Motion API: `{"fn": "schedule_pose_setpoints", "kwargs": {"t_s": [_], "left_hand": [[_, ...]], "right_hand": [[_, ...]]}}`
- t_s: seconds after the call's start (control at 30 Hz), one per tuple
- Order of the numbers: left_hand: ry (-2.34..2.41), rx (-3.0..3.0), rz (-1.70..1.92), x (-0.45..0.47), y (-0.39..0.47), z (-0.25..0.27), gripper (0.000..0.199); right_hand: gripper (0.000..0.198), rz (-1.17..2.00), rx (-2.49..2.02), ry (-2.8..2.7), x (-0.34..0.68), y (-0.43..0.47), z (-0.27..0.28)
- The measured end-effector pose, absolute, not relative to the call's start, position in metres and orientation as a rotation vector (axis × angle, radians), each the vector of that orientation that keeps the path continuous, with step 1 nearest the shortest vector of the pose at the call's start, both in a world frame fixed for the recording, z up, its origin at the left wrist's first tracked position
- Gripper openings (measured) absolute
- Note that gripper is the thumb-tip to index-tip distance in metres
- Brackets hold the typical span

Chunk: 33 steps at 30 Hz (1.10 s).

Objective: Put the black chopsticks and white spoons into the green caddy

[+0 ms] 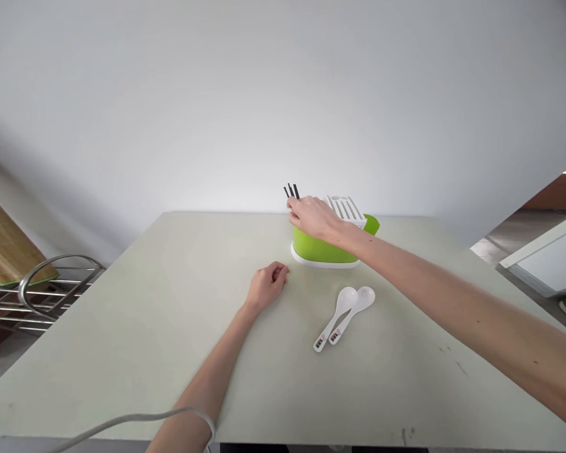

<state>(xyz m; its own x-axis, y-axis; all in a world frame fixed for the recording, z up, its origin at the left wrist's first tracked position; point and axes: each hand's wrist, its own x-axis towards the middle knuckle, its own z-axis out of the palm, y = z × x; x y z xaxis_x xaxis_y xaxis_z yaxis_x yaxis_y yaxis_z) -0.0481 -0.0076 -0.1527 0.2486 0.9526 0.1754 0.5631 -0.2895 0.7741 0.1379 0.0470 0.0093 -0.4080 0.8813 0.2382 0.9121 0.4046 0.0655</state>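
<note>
My right hand (pixel 314 217) reaches over the left end of a green and white utensil holder (pixel 325 248), fingers closed around several dark chopsticks (pixel 292 190). Only the chopsticks' top ends show above my fingers; their lower parts are hidden. White slots (pixel 346 209) run across the holder's top, to the right of that hand. My left hand (pixel 267 284) rests on the table in front of the holder, its fingers curled in with nothing visible in them. Two white spoons, a left one (pixel 338 314) and a right one (pixel 356 313), lie with their bowls touching or overlapping, nearer to me.
The pale table (pixel 193 277) stands against a plain wall (pixel 245 113). A grey cable (pixel 136 416) crosses over my left forearm at the near edge. Beyond the table's left side is a metal rack (pixel 51 286); a white piece of furniture (pixel 551 251) stands to the right.
</note>
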Motion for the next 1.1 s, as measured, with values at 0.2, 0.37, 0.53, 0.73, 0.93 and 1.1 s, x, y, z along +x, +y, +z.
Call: {"fn": "schedule_pose_setpoints", "kwargs": {"t_s": [0.2,0.37,0.53,0.73,0.93,1.1], "left_hand": [[1.365,1.941,0.88,-0.048,-0.009,-0.15,0.031],[1.372,1.942,0.869,-0.048,-0.01,-0.148,0.032],[1.399,1.968,0.86,-0.046,-0.012,-0.143,0.035],[1.427,2.001,0.841,-0.043,-0.015,-0.136,0.035],[1.426,2.007,0.845,-0.043,-0.015,-0.135,0.035],[1.432,2.012,0.843,-0.043,-0.016,-0.135,0.038]], "right_hand": [[0.039,-0.125,-1.5,-2.458,0.154,0.03,0.01],[0.026,-0.046,-1.428,-2.474,0.184,-0.03,0.008],[0.024,-0.027,-1.494,-2.64,0.232,-0.08,-0.009],[0.026,0.176,-1.718,-2.623,0.284,-0.095,-0.036],[0.029,0.387,-1.865,-2.493,0.297,-0.093,-0.058],[0.034,0.455,-1.918,-2.447,0.286,-0.093,-0.08]]}}
